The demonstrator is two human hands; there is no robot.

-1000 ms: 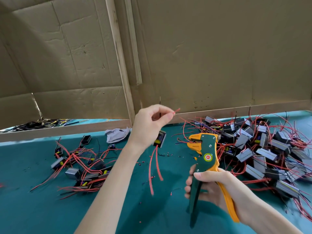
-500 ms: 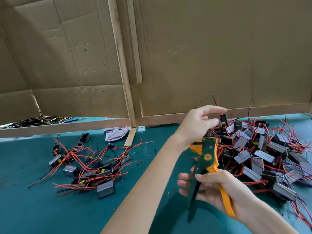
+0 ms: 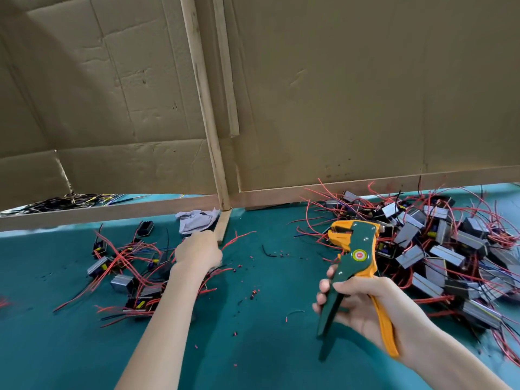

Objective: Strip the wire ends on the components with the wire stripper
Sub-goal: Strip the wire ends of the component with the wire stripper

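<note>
With the right grip (image 3: 363, 302), holds the green and orange wire stripper (image 3: 356, 249) tight by its handles, head up, above the green worktop (image 3: 253, 347) and just beside the big pile of components (image 3: 439, 249) with red wires. Has the left grip (image 3: 198, 250) down at the small pile of components (image 3: 126, 271) on the left, near a grey rag (image 3: 198, 219). Cannot tell open from closed there, with only its back showing.

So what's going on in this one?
A person is stripping wire ends on small components. The right hand grips the wire stripper, held above the green table. The left hand is down at the smaller pile on the left, fingers hidden. A bigger pile lies on the right.
</note>
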